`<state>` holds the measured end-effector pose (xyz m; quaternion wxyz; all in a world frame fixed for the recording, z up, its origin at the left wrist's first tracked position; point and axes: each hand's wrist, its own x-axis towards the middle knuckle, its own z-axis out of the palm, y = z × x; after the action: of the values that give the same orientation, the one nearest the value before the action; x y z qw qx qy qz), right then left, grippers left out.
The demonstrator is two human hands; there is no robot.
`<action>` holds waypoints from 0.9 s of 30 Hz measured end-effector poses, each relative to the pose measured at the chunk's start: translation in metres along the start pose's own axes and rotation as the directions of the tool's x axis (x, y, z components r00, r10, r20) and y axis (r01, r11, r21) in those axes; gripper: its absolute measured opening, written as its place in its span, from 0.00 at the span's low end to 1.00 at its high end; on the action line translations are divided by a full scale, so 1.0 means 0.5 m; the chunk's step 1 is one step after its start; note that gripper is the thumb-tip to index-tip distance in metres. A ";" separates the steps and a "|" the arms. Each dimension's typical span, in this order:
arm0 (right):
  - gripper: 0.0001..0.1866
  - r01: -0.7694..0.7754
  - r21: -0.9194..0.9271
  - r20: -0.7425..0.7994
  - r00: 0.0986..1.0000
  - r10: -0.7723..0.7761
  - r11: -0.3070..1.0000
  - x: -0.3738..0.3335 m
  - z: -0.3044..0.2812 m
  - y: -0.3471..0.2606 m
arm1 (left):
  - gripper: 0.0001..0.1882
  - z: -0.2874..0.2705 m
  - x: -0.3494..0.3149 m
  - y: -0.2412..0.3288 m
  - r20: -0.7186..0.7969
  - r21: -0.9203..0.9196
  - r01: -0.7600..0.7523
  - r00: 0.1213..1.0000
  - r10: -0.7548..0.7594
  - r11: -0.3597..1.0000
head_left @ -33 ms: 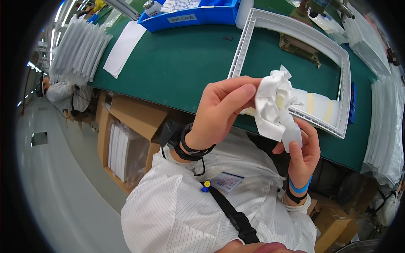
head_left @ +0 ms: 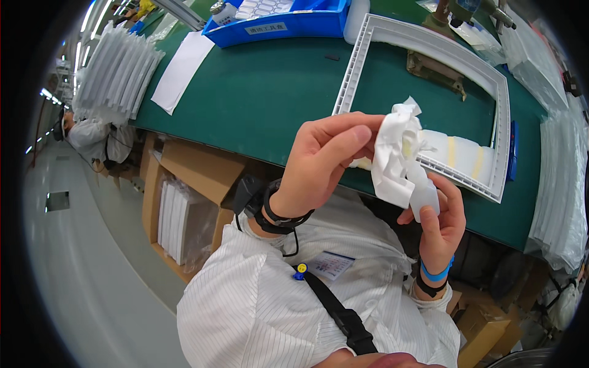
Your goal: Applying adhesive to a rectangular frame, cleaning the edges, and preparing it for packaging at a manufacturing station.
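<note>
In my left hand [head_left: 322,153] a crumpled white cloth [head_left: 389,168] is pinched between thumb and fingers; a pale yellowish patch shows in its folds. My right hand [head_left: 446,224] grips a small, smooth, translucent white plastic piece [head_left: 426,201] between thumb and fingers. Its upper end meets the lower right part of the cloth, and its exact kind cannot be made out. Just beyond both hands, a large white rectangular frame [head_left: 354,73] lies on the green table [head_left: 257,92]. White wrapping with yellowish bands [head_left: 464,153] covers part of the frame's near side.
At the back stands a blue bin [head_left: 282,30] with a white bottle [head_left: 222,12] inside. A white sheet [head_left: 181,73] lies to the left, near stacked wrapped panels [head_left: 113,73]. More wrapped panels [head_left: 558,184] stand right. An open carton [head_left: 202,172] sits below the table's left edge.
</note>
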<state>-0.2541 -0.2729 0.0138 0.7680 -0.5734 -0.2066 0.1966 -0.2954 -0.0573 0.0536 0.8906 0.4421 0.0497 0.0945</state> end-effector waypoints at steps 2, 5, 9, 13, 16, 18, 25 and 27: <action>0.23 -0.017 -0.049 0.029 0.999 0.018 0.999 0.003 0.006 0.004 | 0.12 -0.007 -0.008 0.001 -0.027 0.083 -0.040 0.999 0.043 0.996; 0.23 0.023 -0.138 -0.011 1.000 -0.025 0.990 -0.008 0.007 -0.002 | 0.11 -0.005 0.010 -0.014 -0.026 0.167 -0.046 0.998 0.051 0.985; 0.23 0.077 -0.169 -0.053 0.995 -0.087 0.982 -0.019 0.023 0.016 | 0.11 -0.006 0.007 -0.027 -0.050 0.096 -0.001 0.999 0.006 0.995; 0.23 0.093 -0.180 -0.036 0.994 -0.100 0.979 -0.017 0.029 0.027 | 0.11 -0.009 -0.005 -0.032 -0.021 0.116 -0.021 1.000 0.023 0.993; 0.22 0.061 -0.134 -0.031 0.997 -0.066 0.989 -0.011 0.042 0.023 | 0.10 -0.012 -0.008 -0.030 -0.074 0.101 -0.062 0.995 0.070 0.993; 0.23 0.064 -0.102 0.019 0.998 -0.063 0.993 -0.009 0.038 0.026 | 0.10 -0.012 -0.018 -0.024 -0.104 0.111 -0.060 0.992 0.072 0.992; 0.23 0.124 -0.161 -0.012 0.992 -0.127 0.979 -0.010 0.024 0.028 | 0.06 -0.024 0.004 -0.020 0.047 0.257 -0.233 0.972 0.228 0.938; 0.23 0.146 -0.224 0.000 0.989 -0.150 0.964 -0.013 0.019 0.028 | 0.06 -0.020 0.007 -0.021 0.035 0.271 -0.235 0.972 0.234 0.933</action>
<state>-0.2658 -0.2651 0.0024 0.7131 -0.6406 -0.2629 0.1094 -0.2926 -0.0550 0.0390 0.8034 0.5636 0.0082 0.1917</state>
